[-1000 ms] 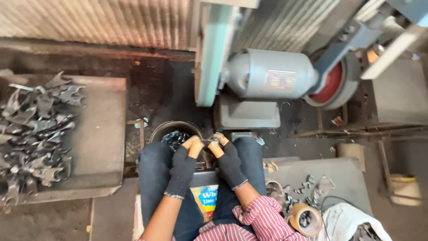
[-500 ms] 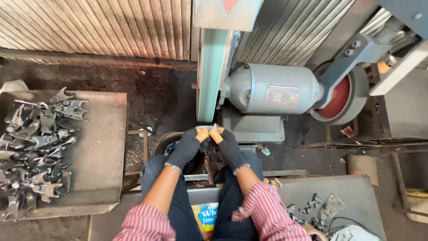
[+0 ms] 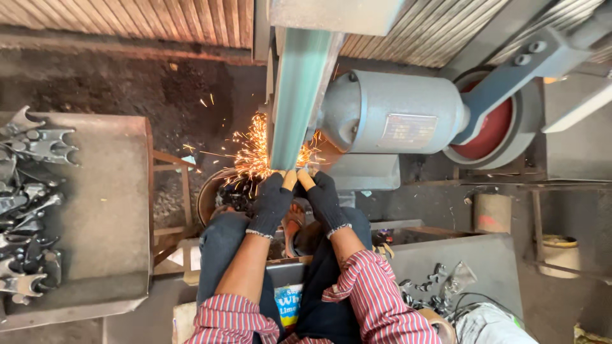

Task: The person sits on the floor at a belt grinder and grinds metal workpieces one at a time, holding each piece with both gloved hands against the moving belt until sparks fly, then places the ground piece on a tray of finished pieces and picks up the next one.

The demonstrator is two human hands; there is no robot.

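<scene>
Both gloved hands, left hand [image 3: 271, 202] and right hand [image 3: 325, 200], press together at the lower end of the grinding belt [image 3: 299, 95], fingers curled shut around a small workpiece that their own fingers hide almost wholly. Sparks [image 3: 255, 153] spray left over a dark bucket [image 3: 220, 194] half covered by the knees. Metal parts [image 3: 29, 204] lie on the left tray [image 3: 105, 210], partly cut off by the edge.

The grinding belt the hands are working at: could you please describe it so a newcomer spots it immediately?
Start at the big grey motor. Left of it hangs a teal belt, above both gloved hands. Only it throws orange sparks.
</scene>
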